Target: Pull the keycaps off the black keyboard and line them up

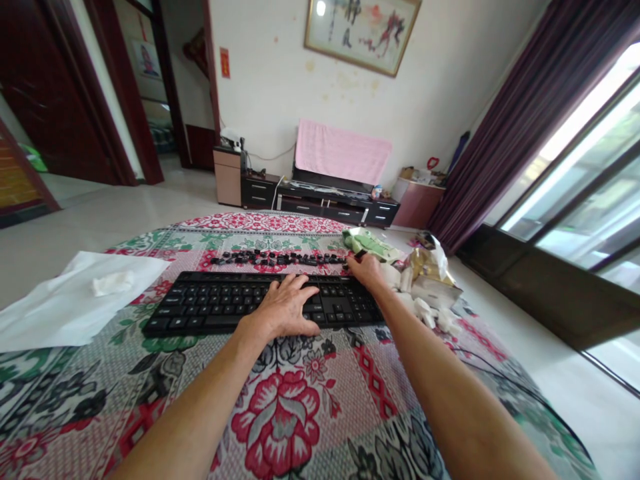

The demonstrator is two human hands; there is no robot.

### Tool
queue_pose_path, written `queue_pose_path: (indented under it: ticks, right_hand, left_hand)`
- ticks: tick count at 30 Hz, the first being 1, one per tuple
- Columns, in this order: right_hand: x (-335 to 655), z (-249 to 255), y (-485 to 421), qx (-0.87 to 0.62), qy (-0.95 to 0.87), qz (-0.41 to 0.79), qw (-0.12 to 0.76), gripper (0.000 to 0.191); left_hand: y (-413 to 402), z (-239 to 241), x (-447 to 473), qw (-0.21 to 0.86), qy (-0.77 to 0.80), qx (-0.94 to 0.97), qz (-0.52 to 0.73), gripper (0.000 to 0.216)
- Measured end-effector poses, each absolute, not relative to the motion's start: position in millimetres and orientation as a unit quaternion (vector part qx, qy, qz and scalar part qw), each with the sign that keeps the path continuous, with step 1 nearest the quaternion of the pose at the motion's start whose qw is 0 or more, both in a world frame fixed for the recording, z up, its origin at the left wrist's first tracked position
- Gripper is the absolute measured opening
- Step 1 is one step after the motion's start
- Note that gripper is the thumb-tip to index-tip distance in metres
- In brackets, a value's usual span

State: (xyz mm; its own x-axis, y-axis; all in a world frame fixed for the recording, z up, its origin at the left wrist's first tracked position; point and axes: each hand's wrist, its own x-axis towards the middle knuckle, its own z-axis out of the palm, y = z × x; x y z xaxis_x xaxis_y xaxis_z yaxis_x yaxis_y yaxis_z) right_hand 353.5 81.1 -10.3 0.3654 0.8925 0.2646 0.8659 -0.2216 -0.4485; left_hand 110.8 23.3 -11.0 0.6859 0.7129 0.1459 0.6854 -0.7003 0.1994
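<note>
We had the black keyboard (200, 301) lying flat on the table (280, 420), over a flowered cloth. Our left hand (286, 310) was open, its fingers spread across the keys right of the middle. Our right hand (367, 270) reached past the keyboard's far edge, near its right end, fingers bent beside a small dark piece; we could not tell whether they gripped it. Small black keycaps (283, 259) lay in a loose row just beyond the keyboard. Crumpled tissues (425, 312) sat to our right, and a white sheet (55, 307) lay at our left.
</note>
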Motion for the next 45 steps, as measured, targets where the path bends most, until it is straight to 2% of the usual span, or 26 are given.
queue_pose_path:
  ticks: [10,16,31,34,37,42,45]
  right_hand:
    - [351,-14,86,-0.766,-0.583,-0.009,0.269,0.027]
    - [354,-14,85,-0.746,-0.592,0.032,0.302,0.022]
    - [364,-17,94,-0.715,-0.618,0.089,0.314,0.02]
    - [361,-11,85,-0.698,-0.616,0.134,0.34,0.024]
    - [349,-4,71,-0.652,-0.6,0.229,0.403,0.026]
    - [314,3,45,-0.533,-0.58,0.401,0.467,0.026]
    - [289,4,33,-0.469,-0.533,0.504,0.491,0.027]
  left_hand:
    - [22,-10,111,0.063,0.385,0.915,0.103,0.075]
    - [22,-10,111,0.067,0.386,0.915,0.094,0.076]
    - [22,-10,111,0.076,0.385,0.913,0.107,0.074]
    - [21,-9,110,0.087,0.384,0.912,0.111,0.075]
    - [21,-8,112,0.094,0.394,0.903,0.142,0.069]
    - [24,-11,120,0.085,0.44,0.845,0.292,0.049]
    - [28,-14,122,0.113,0.417,0.826,0.363,0.039]
